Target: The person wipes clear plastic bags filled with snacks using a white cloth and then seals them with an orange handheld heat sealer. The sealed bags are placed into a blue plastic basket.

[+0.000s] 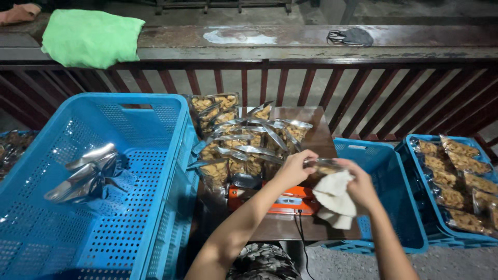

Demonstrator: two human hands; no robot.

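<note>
My left hand (293,168) pinches the top of a clear snack bag (321,167) over an orange heat sealer (290,199) on a small brown table (321,140). On the bag's other end is my right hand (359,186), which also clutches a white cloth (334,199). Behind my hands, a pile of several filled snack bags (244,145) with silvery tops leans across the table.
A big blue crate (155,171) at left holds a few silvery bags (88,173). Two blue crates stand at right; the far one (441,233) holds several filled bags (456,176). A wooden railing (270,52) behind carries a green cloth (91,36) and a dark mask (351,36).
</note>
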